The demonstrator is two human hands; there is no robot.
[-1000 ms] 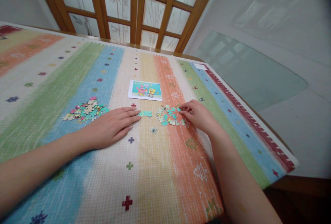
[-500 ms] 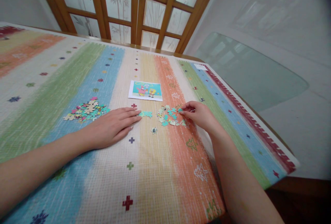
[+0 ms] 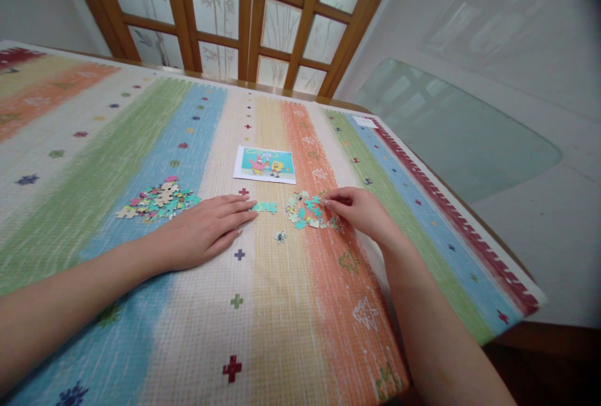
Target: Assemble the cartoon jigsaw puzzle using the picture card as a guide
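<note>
From where I stood, the person's left hand (image 3: 213, 228) lay flat and palm down on the striped cloth (image 3: 277, 331) covering the desk (image 3: 357, 106). Its grip was released, the fingers stretched out side by side, and the fingertips rested at the left end of a short turquoise strip of puzzle pieces (image 3: 267, 207), partly covering it.

The right hand (image 3: 359, 212) came in from the other side, thumb and forefinger drawn together at the right edge of a small cluster of loose pieces (image 3: 299, 223). Whether that grip was grasping a piece, I could not tell; the tips blended with the bits around them. This cluster, mostly turquoise and cream, lay where the yellow stripe met the orange one, a little to the right of the strip.

One single piece (image 3: 280, 237) with a dark mark sat apart, nearer the person, below the gap between strip and cluster. A larger heap of pieces (image 3: 162, 203), turquoise, pink and cream, was piled on the blue stripe just beyond the left wrist. A printed cartoon card (image 3: 266, 165) lay flat past the strip, and wooden doors (image 3: 244, 18) with frosted panes stood behind the desk.
</note>
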